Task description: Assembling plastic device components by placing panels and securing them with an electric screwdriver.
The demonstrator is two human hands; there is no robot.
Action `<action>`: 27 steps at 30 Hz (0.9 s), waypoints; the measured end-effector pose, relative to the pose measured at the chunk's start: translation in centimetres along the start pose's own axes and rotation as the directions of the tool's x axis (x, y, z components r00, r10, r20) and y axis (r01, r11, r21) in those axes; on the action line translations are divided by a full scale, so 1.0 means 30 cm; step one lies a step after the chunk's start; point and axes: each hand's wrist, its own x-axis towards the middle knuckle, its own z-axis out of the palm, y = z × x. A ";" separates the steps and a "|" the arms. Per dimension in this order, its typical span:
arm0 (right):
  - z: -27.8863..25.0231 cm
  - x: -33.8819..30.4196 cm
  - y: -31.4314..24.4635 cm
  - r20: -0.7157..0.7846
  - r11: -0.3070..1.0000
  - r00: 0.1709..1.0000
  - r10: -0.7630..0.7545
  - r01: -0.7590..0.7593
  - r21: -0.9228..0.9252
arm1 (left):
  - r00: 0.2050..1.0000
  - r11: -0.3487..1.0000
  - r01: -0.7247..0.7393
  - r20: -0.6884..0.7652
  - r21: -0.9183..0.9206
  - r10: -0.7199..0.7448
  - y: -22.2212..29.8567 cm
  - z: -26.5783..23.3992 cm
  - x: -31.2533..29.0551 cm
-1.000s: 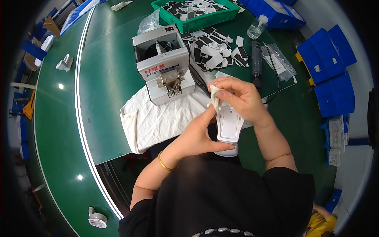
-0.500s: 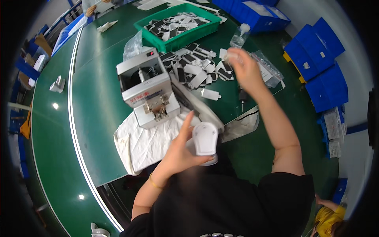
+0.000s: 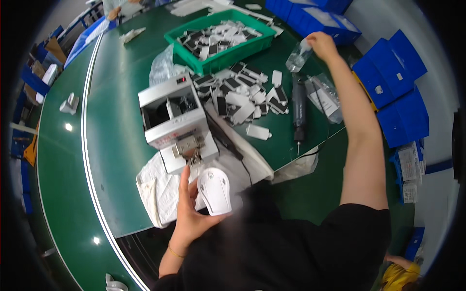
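My left hand [image 3: 189, 218] holds a white plastic housing [image 3: 214, 191] with a rounded end and small holes, fingers and thumb around its side, in front of the screw feeder. Farther off, my right hand [image 3: 323, 46] has its fingers closed at the white top [image 3: 306, 44] of a clear bottle [image 3: 296, 60]. Whether the bottle is lifted I cannot tell. The grey metal screw feeder [image 3: 182, 109] with a red display stands on a white cloth [image 3: 158, 186]. A dark electric screwdriver [image 3: 299, 106] lies below the bottle, bit toward me.
Loose white and black plates [image 3: 242, 99] are heaped between feeder and screwdriver. Behind them stands a green tray [image 3: 209, 65] full of similar pieces. A clear plastic bag [image 3: 327, 97] lies right of the screwdriver. Blue bins [image 3: 388, 63] stand at the right. Another person's hand [image 3: 114, 13] shows at far left.
My right hand has moved away and to the right, from above the loose plates to the bottle's top. My left hand has shifted left and nearer with the housing, which is turned differently.
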 end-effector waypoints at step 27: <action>-0.284 -0.923 -1.192 -0.106 0.250 0.534 -0.839 0.550 0.797 | 0.938 0.913 -0.130 -0.251 0.387 0.240 -0.153 -0.057 -0.149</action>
